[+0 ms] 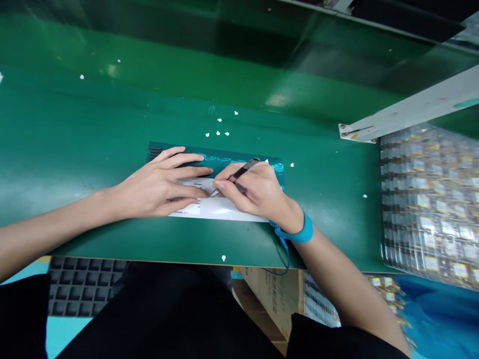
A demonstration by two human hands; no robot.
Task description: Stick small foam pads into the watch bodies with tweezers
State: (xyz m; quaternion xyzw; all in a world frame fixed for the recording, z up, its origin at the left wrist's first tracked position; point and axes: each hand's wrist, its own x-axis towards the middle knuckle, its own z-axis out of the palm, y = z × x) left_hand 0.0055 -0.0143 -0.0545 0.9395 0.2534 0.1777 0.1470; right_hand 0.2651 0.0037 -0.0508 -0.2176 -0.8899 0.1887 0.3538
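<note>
My left hand (159, 187) lies flat with spread fingers over a white label sheet (228, 212) and the dark teal strip (224, 155) behind it. Small print shows on the left part of the sheet. My right hand (258, 189) is closed around a pair of grey and black tweezers (243, 170), held like a pen. Their pointed tip touches or nearly touches the sheet, close to my left index and middle fingertips. Whatever lies right under the tip is too small to make out. A blue wrist strap (305, 229) with a cord circles my right wrist.
Several small white tabs (218, 133) lie scattered on the green table (112, 119). Clear plastic trays of small parts (430, 199) are stacked at the right, near a white post (411, 107). Below the table edge are a black compartment tray (86, 284) and a cardboard box (277, 294).
</note>
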